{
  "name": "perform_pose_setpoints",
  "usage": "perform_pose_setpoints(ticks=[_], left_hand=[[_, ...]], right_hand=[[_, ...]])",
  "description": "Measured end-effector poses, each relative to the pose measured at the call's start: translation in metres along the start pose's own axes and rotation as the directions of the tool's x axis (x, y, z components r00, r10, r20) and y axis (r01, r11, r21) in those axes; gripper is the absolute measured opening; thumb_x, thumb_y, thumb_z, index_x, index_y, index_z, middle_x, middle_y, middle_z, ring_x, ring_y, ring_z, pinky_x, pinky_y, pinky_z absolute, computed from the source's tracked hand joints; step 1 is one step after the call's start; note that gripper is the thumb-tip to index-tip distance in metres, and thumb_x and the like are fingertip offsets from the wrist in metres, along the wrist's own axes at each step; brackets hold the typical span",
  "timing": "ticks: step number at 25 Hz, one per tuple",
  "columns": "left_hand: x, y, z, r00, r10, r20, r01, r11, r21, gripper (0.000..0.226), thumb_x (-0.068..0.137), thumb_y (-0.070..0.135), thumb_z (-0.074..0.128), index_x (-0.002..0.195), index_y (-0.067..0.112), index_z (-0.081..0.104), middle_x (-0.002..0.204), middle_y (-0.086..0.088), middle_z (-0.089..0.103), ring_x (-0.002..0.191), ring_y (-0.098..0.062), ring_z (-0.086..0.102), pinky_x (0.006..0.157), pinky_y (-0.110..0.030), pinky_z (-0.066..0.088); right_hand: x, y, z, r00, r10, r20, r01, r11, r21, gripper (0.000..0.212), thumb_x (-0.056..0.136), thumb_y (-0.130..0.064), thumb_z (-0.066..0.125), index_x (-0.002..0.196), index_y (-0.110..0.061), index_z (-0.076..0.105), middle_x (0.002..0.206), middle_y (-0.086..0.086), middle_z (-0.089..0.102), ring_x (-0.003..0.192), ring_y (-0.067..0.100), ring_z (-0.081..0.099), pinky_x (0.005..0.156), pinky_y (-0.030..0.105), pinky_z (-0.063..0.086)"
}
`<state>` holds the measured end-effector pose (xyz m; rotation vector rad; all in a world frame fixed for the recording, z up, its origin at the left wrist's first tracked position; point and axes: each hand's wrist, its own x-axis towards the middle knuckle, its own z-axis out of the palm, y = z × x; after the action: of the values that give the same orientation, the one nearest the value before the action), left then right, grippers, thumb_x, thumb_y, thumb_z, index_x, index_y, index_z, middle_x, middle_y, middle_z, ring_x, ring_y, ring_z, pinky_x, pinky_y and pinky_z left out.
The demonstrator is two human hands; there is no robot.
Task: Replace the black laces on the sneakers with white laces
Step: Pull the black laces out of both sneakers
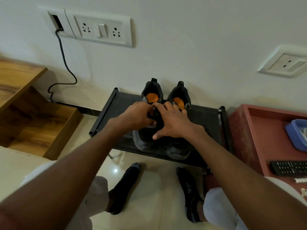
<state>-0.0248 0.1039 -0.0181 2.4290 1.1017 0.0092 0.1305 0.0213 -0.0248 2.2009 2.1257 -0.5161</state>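
White wall (182, 39) fills the upper half of the frame, with a long switch plate (99, 31) mounted at upper left and a smaller socket plate (284, 63) at upper right. A dark cable (64, 63) is seen trailing down from the left plate toward the glossy cream floor (149, 188). Wooden steps (33, 113) are set along the left edge, and a red tray table (259, 130) is placed at the right edge, carrying a blue tub (297, 135) and a black remote (289, 168).

At centre frame, a low black rack (113, 110) is stood against the wall, and the pair of dark sneakers (166, 141) with orange insoles is parked on it, heels to the wall, toes pointed down-frame. Two feet in dark socks (126, 185) are planted on the floor just below the rack.

Both arms are stretched in from the lower corners. The left hand (134, 115) is curled over the lace area of the left-frame sneaker, fingertips pinched at something dark, apparently the black lace (153, 114), though that is largely hidden. The right hand (172, 122) is laid flat across the tongues, fingers spread and fairly straight, thumb pressed on the dark upper; nothing is gripped by it.
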Motion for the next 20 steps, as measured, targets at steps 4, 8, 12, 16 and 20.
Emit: perform_pose_setpoints(ticks=[4,8,12,16,20], left_hand=[[0.004,-0.002,0.001,0.994,-0.11,-0.015,0.108,0.99,-0.093,0.019,0.083,0.028,0.084,0.078,0.017,0.069,0.081,0.001,0.067,0.076,-0.018,0.062,0.062,-0.026,0.043],[-0.015,-0.009,-0.02,0.937,-0.347,0.028,0.257,0.637,-0.727,0.017,0.09,0.019,0.078,0.077,0.012,0.07,0.09,-0.014,0.075,0.084,-0.019,0.069,0.07,-0.027,0.051],[-0.029,-0.005,-0.017,0.873,-0.477,0.101,0.356,0.483,-0.8,0.019,0.1,0.022,0.066,0.098,0.004,0.069,0.089,-0.015,0.073,0.076,-0.021,0.063,0.063,-0.026,0.048],[-0.018,-0.002,-0.001,0.983,-0.181,-0.021,0.179,0.98,-0.087,0.029,0.087,0.038,0.08,0.104,0.023,0.062,0.096,0.003,0.065,0.084,-0.015,0.064,0.068,-0.03,0.053],[-0.001,-0.001,-0.014,0.986,-0.157,-0.058,0.157,0.988,-0.003,0.021,0.084,0.039,0.083,0.077,0.026,0.068,0.083,0.003,0.066,0.082,-0.021,0.066,0.069,-0.033,0.052]], right_hand=[[-0.003,0.004,0.002,1.0,-0.007,-0.012,0.007,1.0,-0.014,0.128,0.067,-0.064,0.088,0.164,-0.034,0.01,0.161,0.001,0.027,0.147,0.032,0.029,0.112,0.06,0.03],[-0.005,0.007,0.0,1.0,-0.012,-0.018,0.011,0.999,-0.036,0.127,0.067,-0.062,0.089,0.164,-0.034,0.011,0.162,0.0,0.029,0.148,0.032,0.031,0.112,0.064,0.029],[-0.006,0.004,-0.001,1.0,-0.013,-0.011,0.013,1.0,-0.016,0.128,0.067,-0.061,0.089,0.164,-0.034,0.01,0.162,0.0,0.029,0.15,0.033,0.03,0.113,0.067,0.028],[-0.013,0.01,0.0,0.999,-0.026,0.026,0.026,0.999,0.02,0.13,0.072,-0.06,0.087,0.165,-0.036,0.0,0.168,-0.002,0.023,0.154,0.029,0.024,0.114,0.062,0.029],[-0.017,0.006,0.006,0.999,-0.007,0.041,0.006,1.0,0.017,0.131,0.075,-0.063,0.084,0.166,-0.033,-0.006,0.173,-0.002,0.012,0.157,0.028,0.019,0.116,0.065,0.026]])
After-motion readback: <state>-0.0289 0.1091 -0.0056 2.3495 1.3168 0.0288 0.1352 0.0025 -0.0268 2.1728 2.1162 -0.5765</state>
